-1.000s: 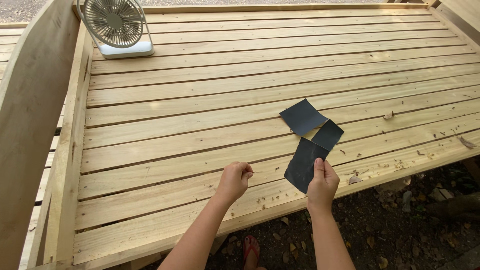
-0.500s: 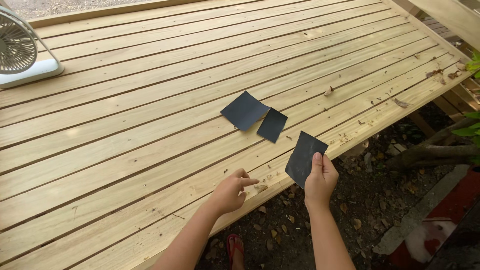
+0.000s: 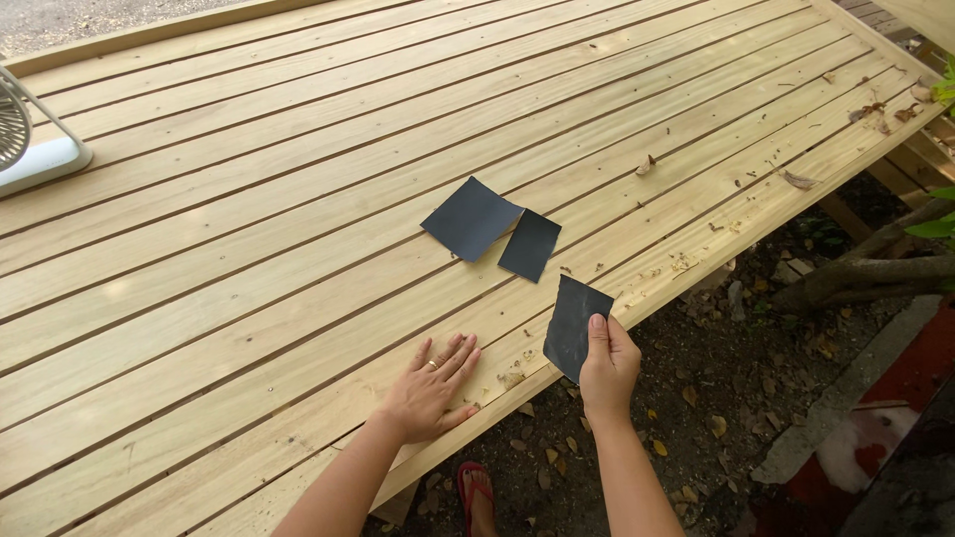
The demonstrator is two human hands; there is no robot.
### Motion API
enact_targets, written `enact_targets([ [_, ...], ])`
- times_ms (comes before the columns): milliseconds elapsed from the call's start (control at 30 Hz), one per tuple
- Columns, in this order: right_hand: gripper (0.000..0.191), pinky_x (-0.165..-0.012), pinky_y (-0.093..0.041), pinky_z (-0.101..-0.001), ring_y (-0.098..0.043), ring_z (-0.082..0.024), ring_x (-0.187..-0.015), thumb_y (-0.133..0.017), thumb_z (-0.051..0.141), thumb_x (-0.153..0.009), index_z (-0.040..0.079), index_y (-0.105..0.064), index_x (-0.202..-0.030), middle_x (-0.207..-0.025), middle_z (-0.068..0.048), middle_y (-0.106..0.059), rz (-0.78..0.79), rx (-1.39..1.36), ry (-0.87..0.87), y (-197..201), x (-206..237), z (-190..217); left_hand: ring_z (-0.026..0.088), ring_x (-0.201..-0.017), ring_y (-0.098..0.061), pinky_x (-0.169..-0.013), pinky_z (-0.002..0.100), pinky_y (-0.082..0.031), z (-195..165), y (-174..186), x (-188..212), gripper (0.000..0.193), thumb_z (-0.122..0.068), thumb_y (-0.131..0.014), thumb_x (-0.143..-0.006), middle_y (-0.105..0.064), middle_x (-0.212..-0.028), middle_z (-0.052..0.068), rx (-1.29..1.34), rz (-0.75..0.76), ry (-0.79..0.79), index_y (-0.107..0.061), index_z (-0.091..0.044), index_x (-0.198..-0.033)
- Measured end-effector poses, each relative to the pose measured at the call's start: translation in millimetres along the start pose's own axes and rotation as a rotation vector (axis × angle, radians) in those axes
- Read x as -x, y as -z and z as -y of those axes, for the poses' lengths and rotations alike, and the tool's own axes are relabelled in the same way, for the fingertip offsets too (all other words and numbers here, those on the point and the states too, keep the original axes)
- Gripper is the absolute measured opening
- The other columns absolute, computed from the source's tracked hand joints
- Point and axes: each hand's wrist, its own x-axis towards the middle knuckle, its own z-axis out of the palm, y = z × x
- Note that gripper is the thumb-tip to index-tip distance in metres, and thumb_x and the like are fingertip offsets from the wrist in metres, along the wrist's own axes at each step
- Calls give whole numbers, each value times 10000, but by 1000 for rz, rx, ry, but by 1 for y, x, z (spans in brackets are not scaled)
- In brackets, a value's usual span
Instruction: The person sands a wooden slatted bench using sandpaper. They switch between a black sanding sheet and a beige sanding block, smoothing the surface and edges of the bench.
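Observation:
My right hand (image 3: 607, 366) pinches a dark sheet of sandpaper (image 3: 574, 324) by its lower corner, holding it just above the front edge of the pale wooden deck (image 3: 298, 199). My left hand (image 3: 430, 388) lies flat, fingers spread, on the front boards of the deck, a short way left of the held sheet. Two more dark sandpaper pieces rest on the boards farther in: a larger one (image 3: 468, 218) and a smaller one (image 3: 530, 245) overlapping its right edge.
A white fan (image 3: 30, 139) stands at the far left on the deck. Wood chips and dry leaves (image 3: 796, 179) litter the right boards. Below the edge lie dirt, a branch (image 3: 865, 273) and my red sandal (image 3: 476, 487).
My left hand has opened from a loose fist and pressed flat on the boards. The right hand still holds the sandpaper, now slightly lower. The view has shifted right.

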Motion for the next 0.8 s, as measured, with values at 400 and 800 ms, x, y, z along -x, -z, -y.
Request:
enact_targets([
  [400, 369, -683, -468, -237, -526, -64, -741, -482, 276, -1104, 2, -724, -1050, -861, 20, -666, -239, 30, -83, 92, -58, -28, 237, -1571, -35, -1255, 434, -42, -51, 22, -153, 781, -450, -359, -1020, -50, -1715, 110, 38, -155, -316, -60, -54, -1623],
  [800, 369, -662, -475, -229, -531, -58, -725, -486, 277, -1090, 5, -707, -975, -835, 10, -667, -301, -1, -131, 136, -80, -57, 367, -1566, -10, -1261, 451, -70, -101, 65, -252, 997, -647, -483, -978, -57, -1682, 250, -22, -63, -53, -55, -2, -1606],
])
